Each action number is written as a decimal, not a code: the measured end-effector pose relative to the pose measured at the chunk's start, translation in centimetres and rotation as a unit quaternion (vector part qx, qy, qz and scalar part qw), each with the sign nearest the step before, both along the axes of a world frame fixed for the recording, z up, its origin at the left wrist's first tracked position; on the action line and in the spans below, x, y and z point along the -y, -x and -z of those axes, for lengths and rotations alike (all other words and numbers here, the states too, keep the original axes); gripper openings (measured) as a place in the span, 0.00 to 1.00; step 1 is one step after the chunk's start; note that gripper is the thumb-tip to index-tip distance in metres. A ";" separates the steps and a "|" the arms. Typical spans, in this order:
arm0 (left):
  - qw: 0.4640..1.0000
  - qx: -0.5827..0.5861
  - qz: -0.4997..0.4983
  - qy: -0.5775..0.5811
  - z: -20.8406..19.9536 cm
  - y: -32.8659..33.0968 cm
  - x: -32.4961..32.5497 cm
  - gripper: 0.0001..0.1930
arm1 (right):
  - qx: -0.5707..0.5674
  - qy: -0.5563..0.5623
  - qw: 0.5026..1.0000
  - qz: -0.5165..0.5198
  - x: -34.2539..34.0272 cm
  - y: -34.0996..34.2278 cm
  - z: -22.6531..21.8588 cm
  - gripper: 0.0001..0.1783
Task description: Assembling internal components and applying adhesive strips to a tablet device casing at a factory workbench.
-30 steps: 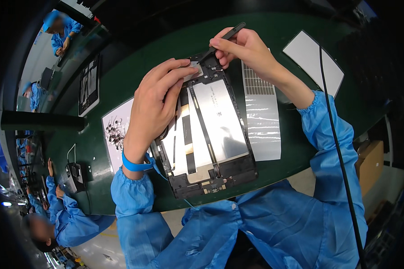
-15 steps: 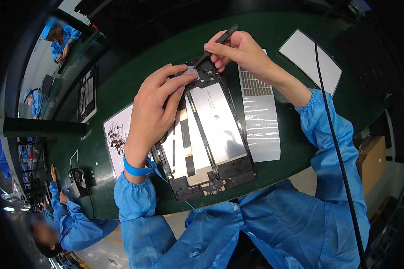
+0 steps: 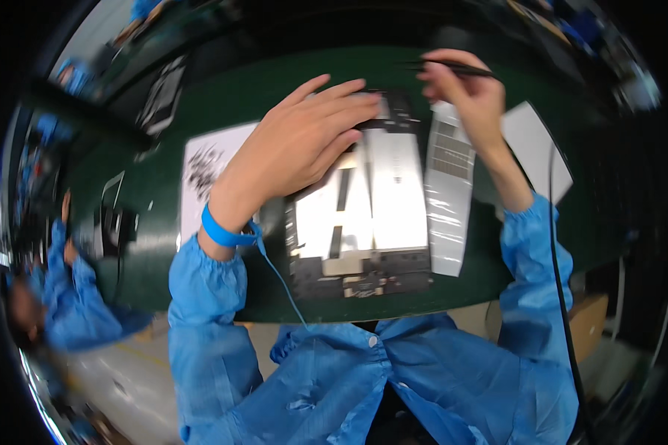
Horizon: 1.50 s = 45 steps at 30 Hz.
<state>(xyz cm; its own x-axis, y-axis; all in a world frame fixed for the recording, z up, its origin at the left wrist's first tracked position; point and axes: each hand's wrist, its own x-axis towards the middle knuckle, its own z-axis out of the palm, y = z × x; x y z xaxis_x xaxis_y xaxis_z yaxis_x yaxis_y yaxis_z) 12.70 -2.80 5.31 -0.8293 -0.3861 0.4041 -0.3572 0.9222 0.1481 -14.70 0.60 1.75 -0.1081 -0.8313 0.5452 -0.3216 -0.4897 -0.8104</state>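
- The opened tablet (image 3: 360,215) lies flat on the green table (image 3: 156,252) in front of the person, its silvery panels (image 3: 401,185) facing up and its black frame showing along the top and bottom ends.
- The left hand (image 3: 300,144) reaches over the tablet's upper left part, palm down, fingers stretched out and spread apart; motion blur makes it hard to say whether the fingertips touch it.
- A blue wristband (image 3: 228,236) circles the left wrist, and a thin blue cord (image 3: 278,278) runs down from it toward the table's near edge.
- The right hand (image 3: 471,93) is raised beyond the tablet's upper right corner, apart from it, pinching black tweezers (image 3: 473,70) between thumb and fingers; the tweezers lie roughly level, tip toward the left.
- Just right of the tablet lies a glossy strip sheet (image 3: 447,222), with a grid of rectangular patches near its far end.
- Farther right, a white sheet rests beyond the right forearm (image 3: 508,174).
- Left of the tablet, small dark parts (image 3: 204,170) sit clustered on a pale sheet (image 3: 230,137).
- At the far left, a co-worker in blue sleeves (image 3: 82,297) sits by the table.
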 end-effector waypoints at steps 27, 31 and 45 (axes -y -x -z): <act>0.876 -0.343 -0.266 -0.213 7.5 -18.8 4.4 0.07 | -0.303 -0.138 0.898 -0.287 12.8 -25.2 -1.5 0.14; 0.805 -0.446 -0.204 -0.333 8.4 -19.1 4.5 0.09 | -0.288 -0.235 0.861 -0.347 11.5 -26.1 -2.4 0.15; 0.749 -0.561 -0.158 -0.315 7.3 -18.2 3.0 0.09 | -0.165 -0.355 0.809 -0.439 11.4 -25.7 -3.2 0.20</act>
